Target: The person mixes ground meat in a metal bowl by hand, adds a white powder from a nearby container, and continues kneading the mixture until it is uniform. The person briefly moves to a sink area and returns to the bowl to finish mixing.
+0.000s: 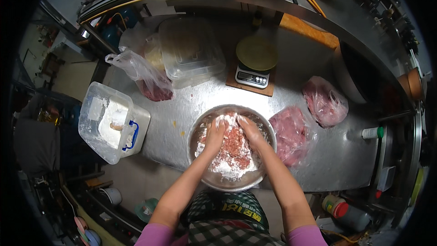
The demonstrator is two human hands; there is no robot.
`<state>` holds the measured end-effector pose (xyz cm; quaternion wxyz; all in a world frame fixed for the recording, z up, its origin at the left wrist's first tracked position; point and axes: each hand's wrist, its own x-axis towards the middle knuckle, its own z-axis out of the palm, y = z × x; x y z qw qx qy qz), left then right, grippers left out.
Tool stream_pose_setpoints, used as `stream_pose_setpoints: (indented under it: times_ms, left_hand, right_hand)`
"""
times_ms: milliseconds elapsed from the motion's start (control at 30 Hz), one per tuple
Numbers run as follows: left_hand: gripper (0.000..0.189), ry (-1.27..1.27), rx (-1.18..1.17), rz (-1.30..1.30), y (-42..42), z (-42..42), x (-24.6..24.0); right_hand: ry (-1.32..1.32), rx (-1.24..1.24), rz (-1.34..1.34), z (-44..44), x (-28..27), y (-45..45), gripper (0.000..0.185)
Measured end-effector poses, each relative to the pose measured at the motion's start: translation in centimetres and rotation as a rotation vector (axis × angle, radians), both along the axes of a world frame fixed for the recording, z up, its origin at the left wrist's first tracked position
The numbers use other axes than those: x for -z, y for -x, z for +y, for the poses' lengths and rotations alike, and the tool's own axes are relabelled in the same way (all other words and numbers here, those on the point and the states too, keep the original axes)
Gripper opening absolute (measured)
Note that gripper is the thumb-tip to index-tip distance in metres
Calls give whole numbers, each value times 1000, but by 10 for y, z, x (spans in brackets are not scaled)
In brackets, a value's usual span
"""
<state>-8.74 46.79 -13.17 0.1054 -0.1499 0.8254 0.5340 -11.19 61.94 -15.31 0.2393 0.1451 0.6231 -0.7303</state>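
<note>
A round metal bowl (pixel 235 184) holds minced or chopped raw meat (pixel 234 141) with white powder over and around it. My left hand (pixel 215 133) is in the bowl at the left side of the meat, fingertips in the powder. On the other side, my right hand (pixel 252 131) reaches in with its fingers bent down into the powdered far edge. Both hands touch the mix; their fingertips are partly hidden, so whether they grip any meat is unclear. Right of the bowl, touching or very near it, lies a clear plastic bag of raw meat (pixel 292 136).
A plastic tub of white powder (pixel 138 143) stands left, near the steel table's edge. Behind are a bagged piece of meat (pixel 155 89), a lidded clear container (pixel 191 51) and a digital scale (pixel 252 78) on a board. Another meat bag (pixel 326 102) and a green-capped bottle (pixel 372 133) are right.
</note>
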Motion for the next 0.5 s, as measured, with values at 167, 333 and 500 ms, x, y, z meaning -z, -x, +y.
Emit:
stream_pose_setpoints:
  times_ms: [167,333,500]
  left_hand:
    - [38,-580,-159,54,1,-3,-15]
    - [37,-289,97,236,-42,-8,-83]
    - [34,-303,190,90,-56,-24,-34]
  right_hand:
    - [231,-78,-31,-13,-60,6,33]
    - [-6,-162,203,7,-111,-34,33]
    - [-126,-25,191,17,-90,-73,34]
